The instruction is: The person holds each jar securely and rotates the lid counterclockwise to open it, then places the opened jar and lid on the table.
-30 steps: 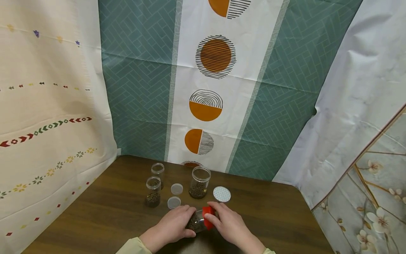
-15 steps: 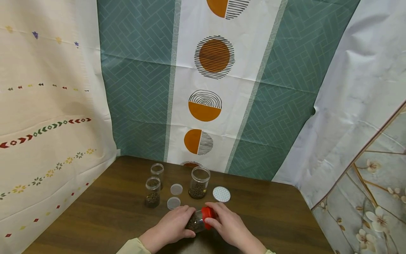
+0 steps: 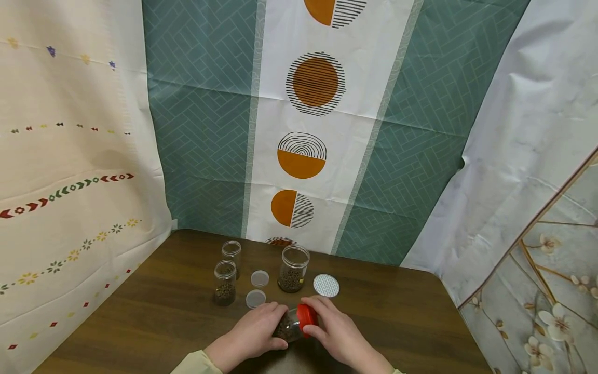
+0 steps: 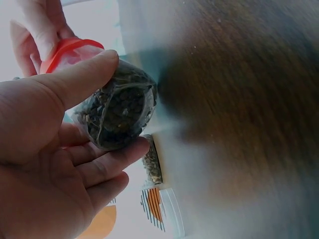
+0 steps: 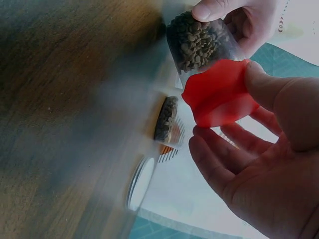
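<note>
Between the hands a clear jar [image 3: 287, 328] of dark brown beans or pellets lies tilted, its red lid [image 3: 306, 318] toward the right. My left hand [image 3: 256, 332] grips the jar's body near its base, thumb on one side and fingers on the other. The right hand [image 3: 337, 332] holds the red lid with thumb and fingers around its rim. In the left wrist view the jar's base [image 4: 124, 112] faces the camera, with the contents slumped against it. The right wrist view shows the lid [image 5: 217, 94] on the jar's end, its edge wavy.
Behind the hands stands a larger uncovered jar [image 3: 293, 275], partly filled. Two smaller uncovered jars stand at left, one in front [image 3: 225, 288] and one behind [image 3: 231, 252]. Two small clear lids [image 3: 256, 298] and a round white patterned lid [image 3: 326, 285] lie on the wooden table [image 3: 154, 317].
The right hand's fingers have shifted slightly on the red lid, and the lid appears turned a little. The left hand keeps its hold on the jar.
</note>
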{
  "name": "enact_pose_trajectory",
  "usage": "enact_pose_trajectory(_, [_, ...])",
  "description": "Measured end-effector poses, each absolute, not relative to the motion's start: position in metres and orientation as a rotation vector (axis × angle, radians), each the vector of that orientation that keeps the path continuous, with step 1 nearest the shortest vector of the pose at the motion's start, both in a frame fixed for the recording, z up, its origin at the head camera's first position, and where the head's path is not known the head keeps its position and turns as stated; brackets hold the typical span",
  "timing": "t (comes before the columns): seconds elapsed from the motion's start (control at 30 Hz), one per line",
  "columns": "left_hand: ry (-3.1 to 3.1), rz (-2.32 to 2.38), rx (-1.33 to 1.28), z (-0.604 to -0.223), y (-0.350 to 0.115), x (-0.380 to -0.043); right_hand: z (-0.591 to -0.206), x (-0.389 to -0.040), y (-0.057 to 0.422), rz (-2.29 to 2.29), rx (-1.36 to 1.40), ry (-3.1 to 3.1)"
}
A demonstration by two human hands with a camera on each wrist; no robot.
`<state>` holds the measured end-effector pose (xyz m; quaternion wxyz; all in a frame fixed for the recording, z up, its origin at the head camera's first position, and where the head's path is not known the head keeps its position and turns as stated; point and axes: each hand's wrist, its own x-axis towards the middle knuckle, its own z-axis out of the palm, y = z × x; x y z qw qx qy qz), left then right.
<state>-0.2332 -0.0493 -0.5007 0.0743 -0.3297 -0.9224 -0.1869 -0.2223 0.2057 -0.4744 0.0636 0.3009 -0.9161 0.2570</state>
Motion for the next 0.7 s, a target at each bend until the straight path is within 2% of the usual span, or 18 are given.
enact_pose_trajectory(0.7, [-2.770, -0.552, -0.971, -0.5022, -0.0495, -0.2335, -0.4746, -0.2206, 0.2057, 0.833, 0.896, -2.796])
